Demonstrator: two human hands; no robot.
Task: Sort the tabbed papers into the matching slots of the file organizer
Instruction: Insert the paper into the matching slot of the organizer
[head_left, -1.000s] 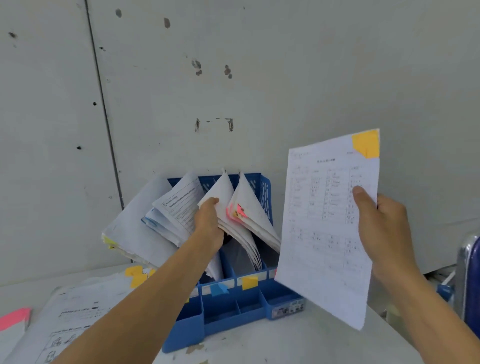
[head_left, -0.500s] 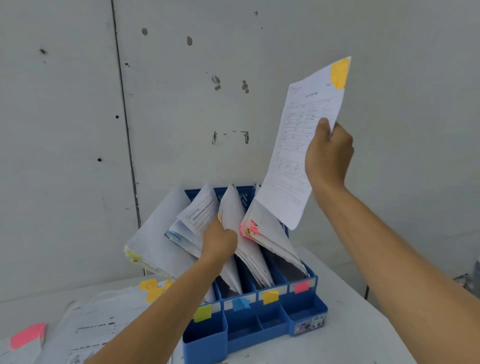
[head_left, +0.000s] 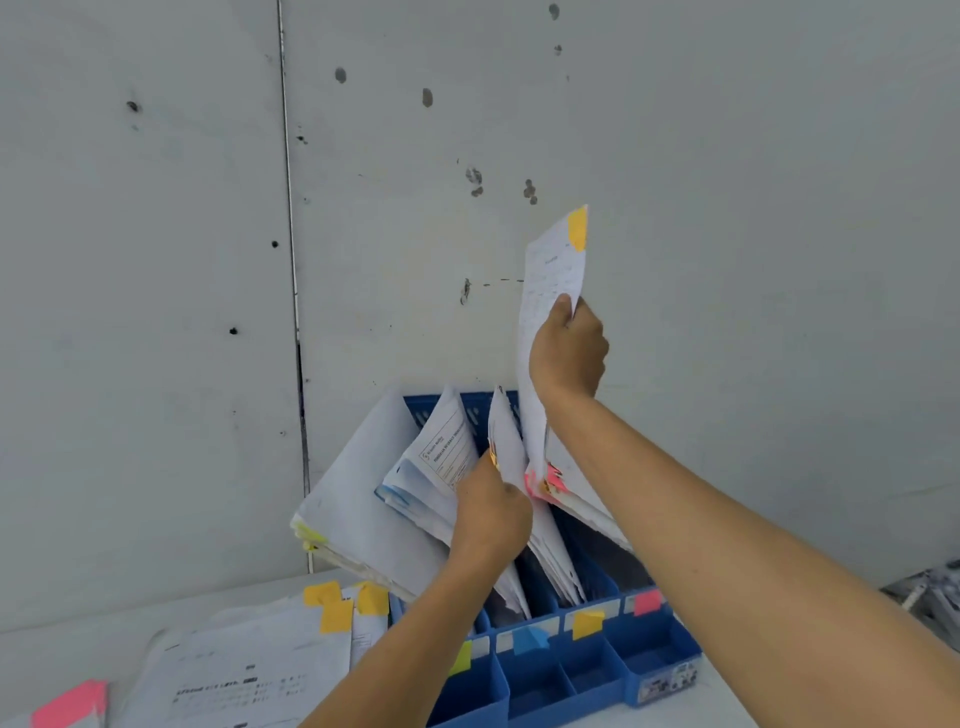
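- Nearest me on the table (head_left: 52, 644) lies a heap of loose papers (head_left: 249, 670) with orange flags along the top edge. A pink-flagged paper (head_left: 72, 704) sits at the very corner. All of it looks to be waiting its turn.
- Just beside the heap stands the blue file organizer (head_left: 660, 649). Its front rail carries four coloured markers, left to right: yellow-green, blue, an orange label (head_left: 587, 623), then pink.
- The left hand (head_left: 491, 519) reaches in over the front tray. Its fingers are curled round the edge of the filed papers (head_left: 441, 467) in the middle slots, and it holds them leaning leftward so that a gap opens.
- On the far side of that gap the pink-tabbed stack (head_left: 576, 499) leans off to the right.
- Higher and farther back, the right hand (head_left: 569, 353) pinches the sheet (head_left: 550, 280) partway down its length, thumb on the near face. The sheet's orange tab (head_left: 577, 228) sits at the top corner.
- Everything hangs on one relation: the sheet stands almost upright, nearly edge-on to me, with its long axis pointing down into the gap. The slot behind the orange label lies directly below the right hand and a little toward me.
- A plain downward slide by the right hand should seat it, while the left hand keeps the gap open.
- The sheet's bottom edge is hidden among the stacks (behind the left hand and the pink tabs). So I cannot tell whether it is lined up with the orange slot or straying toward the pink one.
- Behind it all is the grey wall (head_left: 727, 208), with the organizer's back close against it.
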